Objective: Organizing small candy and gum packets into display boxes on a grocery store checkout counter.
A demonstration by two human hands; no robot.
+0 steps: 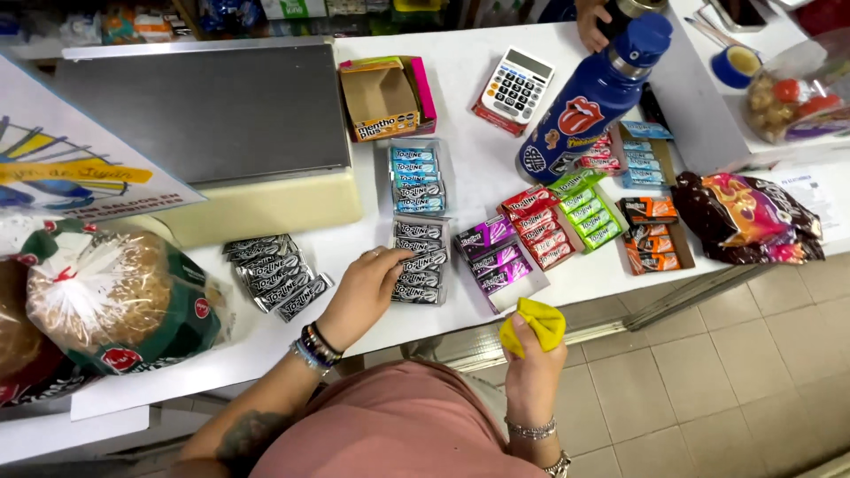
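Observation:
My left hand (365, 288) rests on the white counter (460, 97), its fingers touching a small tray of grey chewing-gum packs (421, 259). A loose fan of the same grey gum packs (273, 273) lies just left of that hand. My right hand (534, 358) is below the counter's front edge, closed around a crumpled yellow cloth (533, 323). Just above the cloth sits a tray of purple gum packs (493, 254).
More gum trays line the counter: blue (417, 177), red (537, 227), green (584, 208), orange (649, 235). A blue bottle (591, 96), calculator (516, 88), open cardboard box (382, 97), grey scale (208, 115), bagged bread (111, 301) and snack bags (748, 217) stand around. Another person's hand (591, 22) reaches in at the top.

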